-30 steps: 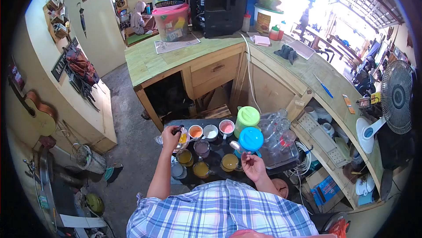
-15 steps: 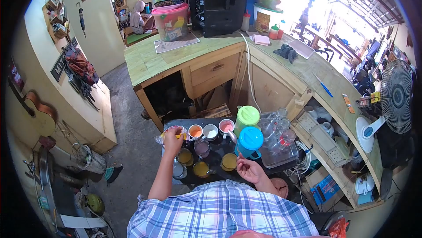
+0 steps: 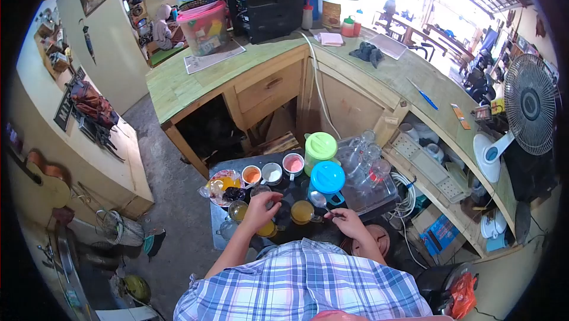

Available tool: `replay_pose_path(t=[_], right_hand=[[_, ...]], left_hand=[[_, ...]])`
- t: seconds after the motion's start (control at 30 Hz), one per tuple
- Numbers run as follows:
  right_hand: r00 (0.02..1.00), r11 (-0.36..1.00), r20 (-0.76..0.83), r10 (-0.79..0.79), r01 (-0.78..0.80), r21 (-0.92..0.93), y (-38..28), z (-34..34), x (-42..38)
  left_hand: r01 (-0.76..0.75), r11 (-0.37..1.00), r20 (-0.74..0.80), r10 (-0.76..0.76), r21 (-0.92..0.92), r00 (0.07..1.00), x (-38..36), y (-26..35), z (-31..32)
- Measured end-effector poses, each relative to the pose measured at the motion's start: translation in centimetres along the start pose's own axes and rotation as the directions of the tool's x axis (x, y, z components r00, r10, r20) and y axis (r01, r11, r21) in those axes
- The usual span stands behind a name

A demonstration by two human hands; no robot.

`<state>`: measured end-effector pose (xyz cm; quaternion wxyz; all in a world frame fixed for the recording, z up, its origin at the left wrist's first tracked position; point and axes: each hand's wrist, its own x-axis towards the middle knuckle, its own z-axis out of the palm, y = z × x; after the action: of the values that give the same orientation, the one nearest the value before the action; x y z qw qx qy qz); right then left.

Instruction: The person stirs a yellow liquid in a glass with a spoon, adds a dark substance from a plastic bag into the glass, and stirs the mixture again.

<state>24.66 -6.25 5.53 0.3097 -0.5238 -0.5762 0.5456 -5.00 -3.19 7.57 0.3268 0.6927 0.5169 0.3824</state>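
My right hand (image 3: 349,224) pinches the handle of a metal spoon (image 3: 318,199), its bowl up beside the blue-lidded jug (image 3: 328,180). Just left of it stands a glass mug of yellowish drink (image 3: 303,212). Above the other glass mugs, my left hand (image 3: 261,209) has its fingers apart and curved, with nothing visible in them. It partly hides a second yellowish mug (image 3: 267,230) and a dark glass behind. Farther left are another filled mug (image 3: 237,209) and a plate (image 3: 221,173) bearing a yellow-orange packet and a dark bundle (image 3: 235,194).
Three cups hold orange (image 3: 252,175), white (image 3: 272,173) and pink contents (image 3: 293,164). A green-lidded jug (image 3: 320,145) stands behind the blue one. Upturned glasses (image 3: 368,154) crowd a clear tray (image 3: 370,206) at right. A wooden counter (image 3: 207,93) rises beyond; a person sits far back.
My left hand has left the plate and moved right over the mugs. My right hand has shifted slightly right with the spoon. The whole view has swung a little to the right.
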Motion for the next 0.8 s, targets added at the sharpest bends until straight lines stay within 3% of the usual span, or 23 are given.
replay_pose_path(t=[0.03,0.1,0.13,0.47,0.53,0.8], right_hand=[[1.0,1.0,-0.009,0.006,-0.006,0.003,0.8,-0.3,-0.5],[0.985,0.961,-0.158,0.073,-0.112,-0.253,2.2,-0.6,-1.3],[0.976,0.949,-0.216,0.022,-0.089,-0.303,3.1,-0.4,-1.6],[0.967,0.907,-0.246,0.057,-0.153,-0.391,6.9,0.1,-0.9],[0.971,0.883,-0.236,-0.023,-0.091,-0.46,7.6,0.6,-0.6],[0.979,0.877,-0.193,-0.07,-0.031,-0.479,7.4,1.2,0.8]], left_hand=[[-0.003,1.0,0.025,0.003,-0.008,1.0,-0.1,-0.1,0.5],[0.015,0.999,0.053,-0.014,-0.032,0.999,-0.2,-0.8,1.4],[0.016,0.999,0.064,-0.013,-0.037,0.998,-0.2,-1.1,1.8],[-0.036,0.999,0.12,0.033,0.017,0.992,-0.1,-0.1,3.4],[-0.037,0.999,0.141,0.032,0.038,0.99,-0.2,-0.9,3.8],[-0.025,0.997,0.219,0.008,0.072,0.976,-0.2,-1.4,3.8]])
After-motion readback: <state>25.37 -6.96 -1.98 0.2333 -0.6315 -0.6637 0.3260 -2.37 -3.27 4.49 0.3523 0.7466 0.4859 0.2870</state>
